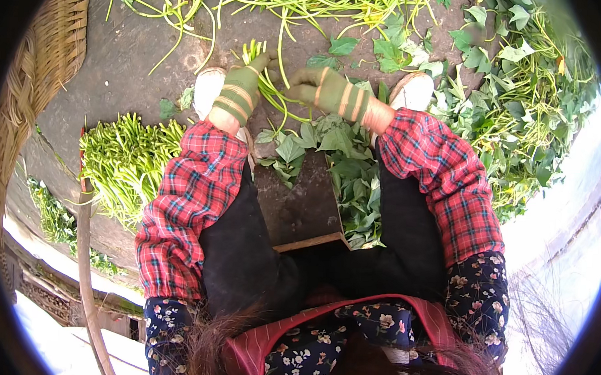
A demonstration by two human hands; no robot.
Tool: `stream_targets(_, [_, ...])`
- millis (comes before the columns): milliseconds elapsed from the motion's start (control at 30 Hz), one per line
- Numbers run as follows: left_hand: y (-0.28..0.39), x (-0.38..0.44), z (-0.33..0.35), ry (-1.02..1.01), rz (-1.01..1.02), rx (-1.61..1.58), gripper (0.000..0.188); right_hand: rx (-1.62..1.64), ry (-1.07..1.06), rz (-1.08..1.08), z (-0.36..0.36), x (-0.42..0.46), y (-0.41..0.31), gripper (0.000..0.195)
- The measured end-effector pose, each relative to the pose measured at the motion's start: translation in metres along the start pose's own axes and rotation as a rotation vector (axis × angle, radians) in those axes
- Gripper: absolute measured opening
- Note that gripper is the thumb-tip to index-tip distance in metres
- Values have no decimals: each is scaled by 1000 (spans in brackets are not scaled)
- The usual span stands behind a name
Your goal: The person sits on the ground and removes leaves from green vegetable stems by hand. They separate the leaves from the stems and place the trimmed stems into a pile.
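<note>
Around a small bunch of green leaf stems (273, 95), my left hand (244, 82) is closed, in a green striped glove; the cut ends stick up above its fingers and the thin ends trail down to the right. My right hand (327, 90), gloved alike, is just right of the bunch with bent fingers; whether it pinches a stem cannot be told. Loose long stems (318, 2) lie above both hands. Left of my left forearm is a thick pile of stems (130, 165) with ends lined up. Plucked leaves (352, 164) lie between my legs.
At the right is a large heap of leafy vines (515, 106). A woven basket (45, 50) stands at the far left. A long curved wooden handle (84, 243) runs beside the stem pile. A dark board (302, 207) lies between my knees. My shoes (413, 91) rest near the hands.
</note>
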State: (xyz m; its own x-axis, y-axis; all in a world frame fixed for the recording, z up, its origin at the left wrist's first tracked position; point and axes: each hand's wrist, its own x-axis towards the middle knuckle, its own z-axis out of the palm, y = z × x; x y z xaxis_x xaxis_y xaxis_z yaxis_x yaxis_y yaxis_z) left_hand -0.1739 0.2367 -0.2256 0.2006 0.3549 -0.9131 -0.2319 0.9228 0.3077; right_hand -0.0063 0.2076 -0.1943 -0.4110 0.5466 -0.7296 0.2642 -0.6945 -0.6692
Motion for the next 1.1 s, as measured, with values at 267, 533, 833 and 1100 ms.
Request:
stream_targets(267, [-7,11,-10,62,-139,157,21,-305,-340,-7,13,-5,-2,21])
stream_targets(533, [10,-17,14,-60,70,451,25,508,65,208,-15,3,0,28])
stream_targets(833, [6,-28,23,-208,186,579,27,954,241,232,-6,3,-4,13])
stream_targets(1100, [13,-9,2,-102,-94,314,25,471,307,226,-22,-10,0,15])
